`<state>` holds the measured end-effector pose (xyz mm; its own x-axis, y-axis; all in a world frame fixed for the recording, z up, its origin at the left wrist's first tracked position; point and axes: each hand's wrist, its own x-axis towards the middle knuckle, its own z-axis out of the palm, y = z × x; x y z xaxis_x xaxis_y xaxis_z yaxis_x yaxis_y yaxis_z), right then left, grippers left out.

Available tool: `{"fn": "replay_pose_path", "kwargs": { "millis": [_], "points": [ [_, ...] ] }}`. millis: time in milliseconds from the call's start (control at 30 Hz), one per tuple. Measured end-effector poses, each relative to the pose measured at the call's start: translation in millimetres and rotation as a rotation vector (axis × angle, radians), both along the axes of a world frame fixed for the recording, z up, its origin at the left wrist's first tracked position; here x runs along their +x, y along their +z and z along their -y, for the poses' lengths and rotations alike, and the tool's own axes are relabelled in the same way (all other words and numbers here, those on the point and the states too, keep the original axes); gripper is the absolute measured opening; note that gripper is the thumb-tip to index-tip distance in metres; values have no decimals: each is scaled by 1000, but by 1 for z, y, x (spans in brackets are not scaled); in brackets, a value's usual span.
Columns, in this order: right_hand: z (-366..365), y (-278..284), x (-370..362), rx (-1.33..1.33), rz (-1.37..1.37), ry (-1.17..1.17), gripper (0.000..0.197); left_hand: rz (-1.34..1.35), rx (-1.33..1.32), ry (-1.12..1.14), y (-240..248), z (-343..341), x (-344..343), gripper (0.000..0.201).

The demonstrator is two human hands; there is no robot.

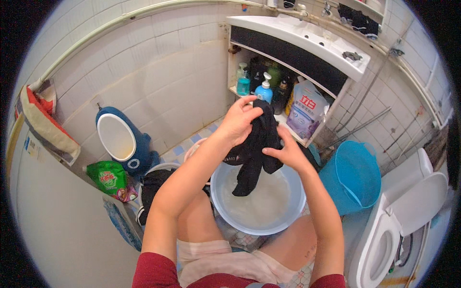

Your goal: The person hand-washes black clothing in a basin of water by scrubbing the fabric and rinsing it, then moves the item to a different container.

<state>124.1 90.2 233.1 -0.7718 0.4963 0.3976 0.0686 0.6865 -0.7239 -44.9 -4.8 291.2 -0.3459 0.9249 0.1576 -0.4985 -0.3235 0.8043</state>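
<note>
A wet-looking black garment (258, 139) hangs bunched between my two hands, its lower end dangling just over the light blue basin (218, 211). Cloudy whitish water (259, 199) lies in the basin. My left hand (240, 122) pinches the garment near its top, fingers and thumb closed on the cloth. On its right side my right hand (291, 150) takes hold of the fabric, with the thumb in front and the other fingers partly hidden. A part of the dark cloth with pale lettering shows beside my left wrist.
More dark clothes (156, 185) sit in a tub by my left leg. A green pouch (108, 177) and a blue child's urinal (137, 144) stand left. A blue bucket (353, 177) and toilet (384, 245) are right. Ahead, a sink cabinet (288, 50) holds bottles and a detergent bag (307, 108).
</note>
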Motion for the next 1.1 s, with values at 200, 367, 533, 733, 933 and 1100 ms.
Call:
{"fn": "replay_pose_path", "kwargs": {
  "millis": [200,367,533,733,933,1100],
  "points": [
    [-38,-52,44,-754,-215,-56,27,-302,-184,-115,-49,-1,-2,49],
    [-40,-65,71,-1062,-238,-166,20,-252,-390,-282,-108,-3,-1,35],
    [-60,-109,86,-1108,-321,-212,20,-773,-614,-147,-179,-7,-1,22],
    [-73,-180,113,62,487,-304,43,-1676,-639,10,-215,4,25,41],
    [11,-173,56,147,1031,-21,75,-1750,-975,-427,-243,15,54,65],
    [23,-213,51,181,1239,73,69,-1666,-870,-797,-271,12,61,72]
  ]
}}
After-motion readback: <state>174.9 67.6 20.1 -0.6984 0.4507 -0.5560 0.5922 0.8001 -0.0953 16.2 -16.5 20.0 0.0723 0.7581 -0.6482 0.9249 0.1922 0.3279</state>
